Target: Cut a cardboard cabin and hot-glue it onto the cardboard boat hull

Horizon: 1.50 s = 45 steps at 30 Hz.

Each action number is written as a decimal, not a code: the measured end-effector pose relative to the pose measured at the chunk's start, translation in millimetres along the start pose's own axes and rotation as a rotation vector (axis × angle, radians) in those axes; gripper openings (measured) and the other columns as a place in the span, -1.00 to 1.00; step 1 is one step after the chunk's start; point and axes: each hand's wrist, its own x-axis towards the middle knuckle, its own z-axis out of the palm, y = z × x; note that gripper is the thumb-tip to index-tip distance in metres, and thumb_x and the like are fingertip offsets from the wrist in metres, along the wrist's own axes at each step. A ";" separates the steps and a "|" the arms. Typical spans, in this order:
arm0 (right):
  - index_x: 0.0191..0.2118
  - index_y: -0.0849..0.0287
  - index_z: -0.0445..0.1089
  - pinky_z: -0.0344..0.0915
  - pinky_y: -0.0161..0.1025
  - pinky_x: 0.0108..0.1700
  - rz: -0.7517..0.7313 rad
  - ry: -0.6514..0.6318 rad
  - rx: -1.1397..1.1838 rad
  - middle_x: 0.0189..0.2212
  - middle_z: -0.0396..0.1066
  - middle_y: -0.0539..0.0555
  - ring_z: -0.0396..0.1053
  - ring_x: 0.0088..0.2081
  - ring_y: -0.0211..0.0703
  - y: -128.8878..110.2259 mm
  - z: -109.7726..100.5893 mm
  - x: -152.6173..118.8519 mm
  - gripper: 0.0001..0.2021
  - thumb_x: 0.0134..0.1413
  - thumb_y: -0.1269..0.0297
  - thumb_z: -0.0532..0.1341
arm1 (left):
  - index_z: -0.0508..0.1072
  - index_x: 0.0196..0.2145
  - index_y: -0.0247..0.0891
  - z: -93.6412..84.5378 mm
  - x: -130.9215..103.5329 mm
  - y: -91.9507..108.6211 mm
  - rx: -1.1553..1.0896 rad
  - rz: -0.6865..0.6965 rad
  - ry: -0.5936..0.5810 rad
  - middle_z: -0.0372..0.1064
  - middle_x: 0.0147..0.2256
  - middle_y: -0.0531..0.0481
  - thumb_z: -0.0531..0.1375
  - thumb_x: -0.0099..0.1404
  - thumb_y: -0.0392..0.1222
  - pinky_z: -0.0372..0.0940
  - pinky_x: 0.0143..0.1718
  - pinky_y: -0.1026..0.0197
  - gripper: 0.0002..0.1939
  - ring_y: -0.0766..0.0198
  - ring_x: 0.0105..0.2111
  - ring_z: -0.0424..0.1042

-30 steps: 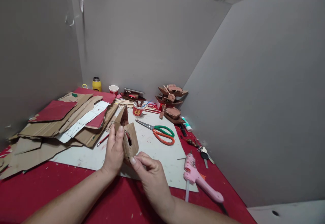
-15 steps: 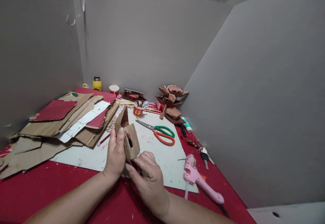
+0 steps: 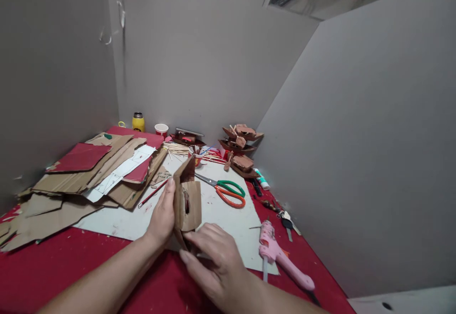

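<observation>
A brown cardboard model boat (image 3: 193, 203) is held up on its end over the white work board (image 3: 137, 221). Its curved cabin cover faces right and has a dark, ragged opening. My left hand (image 3: 164, 212) grips the boat's left side, with the thumb upright along it and the other fingers hidden behind. At the lower end, my right hand (image 3: 213, 252) pinches the hull between thumb and fingers. Just beyond lie scissors (image 3: 228, 193) with one green and one orange handle.
Cardboard sheets (image 3: 71, 181) are piled on the left, a pencil (image 3: 153, 194) beside them. A pink glue gun (image 3: 281, 257) and keys (image 3: 287, 221) lie right. Finished cardboard boats (image 3: 242, 147), a paper cup (image 3: 161, 129) and a yellow bottle (image 3: 138, 122) stand along the back.
The boat has turned slightly, so its cabin opening shows more squarely, and has shifted a little right. Both hands keep their hold. The camera view has tilted up slightly.
</observation>
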 end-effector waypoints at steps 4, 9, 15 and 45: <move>-0.01 0.14 0.39 0.20 -0.25 -0.42 -0.096 0.145 -0.008 -0.48 0.41 0.01 0.26 -0.49 -0.21 4.4 -52.5 6.8 -0.64 0.12 0.63 0.18 | 0.47 0.00 -0.35 4.2 0.9 5.2 -0.277 -0.334 -0.284 0.56 -0.13 -0.19 0.07 0.34 0.19 0.35 -0.03 0.08 -0.44 0.02 -0.04 0.50; 0.16 0.12 0.29 0.30 -0.02 -0.07 -0.195 0.113 -0.366 -0.09 0.39 0.23 0.34 -0.08 0.02 35.1 -102.2 25.2 -0.52 0.12 0.53 0.24 | 0.52 -0.07 -0.31 4.1 -3.6 3.1 -0.299 -0.491 -0.588 0.58 -0.19 -0.12 0.15 0.33 0.08 0.36 -0.17 0.20 -0.58 0.17 -0.26 0.54; 0.14 0.25 0.29 0.29 -0.02 -0.06 -0.371 -0.392 -0.435 -0.03 0.43 0.28 0.34 -0.05 0.03 57.7 -99.3 42.2 -0.66 0.28 0.33 0.15 | 0.54 -0.08 -0.26 4.9 -9.4 -4.8 -0.216 -0.410 -0.757 0.56 -0.13 -0.03 0.20 0.30 -0.01 0.28 -0.03 0.22 -0.66 0.18 -0.11 0.48; -0.20 0.17 0.49 0.19 -0.30 -0.37 -0.068 -0.605 -0.331 -0.39 0.49 0.09 0.40 -0.37 -0.15 117.3 -67.7 20.4 -0.84 0.14 0.43 0.17 | 0.59 -0.18 -0.17 -10.2 19.0 4.5 0.930 0.306 -0.745 0.61 -0.29 -0.04 0.04 0.29 -0.26 0.30 -0.24 0.28 -0.68 0.18 -0.30 0.53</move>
